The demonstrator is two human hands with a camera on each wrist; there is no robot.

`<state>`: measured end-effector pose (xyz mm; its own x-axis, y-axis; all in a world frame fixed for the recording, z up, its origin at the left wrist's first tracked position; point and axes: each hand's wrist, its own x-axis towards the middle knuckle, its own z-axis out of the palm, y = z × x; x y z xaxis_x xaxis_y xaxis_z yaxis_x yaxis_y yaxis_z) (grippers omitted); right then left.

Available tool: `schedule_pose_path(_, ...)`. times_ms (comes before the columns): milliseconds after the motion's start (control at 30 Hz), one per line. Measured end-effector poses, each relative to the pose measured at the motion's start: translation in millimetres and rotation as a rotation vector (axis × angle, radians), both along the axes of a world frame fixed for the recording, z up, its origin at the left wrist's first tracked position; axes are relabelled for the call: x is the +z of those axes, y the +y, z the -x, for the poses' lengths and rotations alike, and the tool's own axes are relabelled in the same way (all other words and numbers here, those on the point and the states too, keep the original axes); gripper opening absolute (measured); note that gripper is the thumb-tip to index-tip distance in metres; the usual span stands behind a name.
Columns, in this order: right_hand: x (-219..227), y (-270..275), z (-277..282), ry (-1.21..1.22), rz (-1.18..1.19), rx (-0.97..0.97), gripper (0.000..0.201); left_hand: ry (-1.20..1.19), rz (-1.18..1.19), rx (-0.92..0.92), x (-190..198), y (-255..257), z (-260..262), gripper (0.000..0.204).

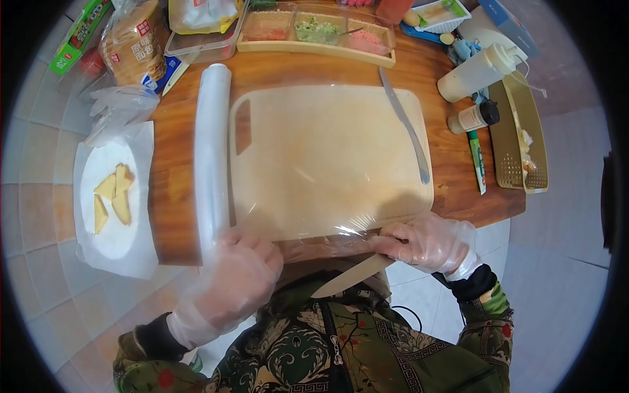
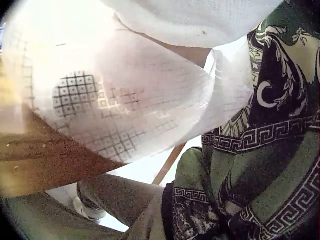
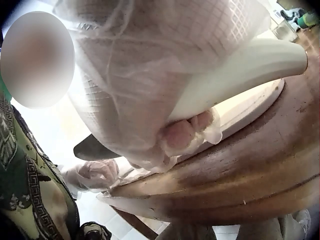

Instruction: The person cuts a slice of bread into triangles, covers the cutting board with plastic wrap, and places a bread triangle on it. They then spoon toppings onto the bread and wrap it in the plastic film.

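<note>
Clear cling film lies stretched over the pale cutting board, its gathered edge shining along the near side. My gloved left hand pinches that edge at the board's near left corner, close to the end of the film roll. In my gloved right hand is a knife, its blade pointing left over the lap. The right wrist view shows its white handle within the curled fingers. A second knife lies along the board's right side.
Left of the roll, toast pieces sit on white paper. Bagged bread and a divided tray stand at the back. On the right are a squeeze bottle, a spice jar, a green marker and a basket.
</note>
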<state>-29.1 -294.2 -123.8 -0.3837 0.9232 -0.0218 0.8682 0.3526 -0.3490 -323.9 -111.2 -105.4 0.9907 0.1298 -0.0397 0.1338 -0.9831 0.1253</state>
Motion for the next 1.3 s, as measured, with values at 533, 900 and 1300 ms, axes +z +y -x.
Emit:
schedule_pose_path(533, 23, 77, -41, 0.326, -0.249, -0.836, 0.012, 0.039, 0.045, -0.002, -10, 1, -1, 0.01)
schedule_pose_path(900, -4, 205, -55, 0.268, -0.059, -0.785, 0.032, 0.148, 0.203, -0.045, 42, 4, -20, 0.025)
schedule_pose_path(1300, -36, 221, -66, 0.238, -0.188, -0.746, 0.024, -0.31, -0.142, 0.486, 19, 56, -31, 0.048)
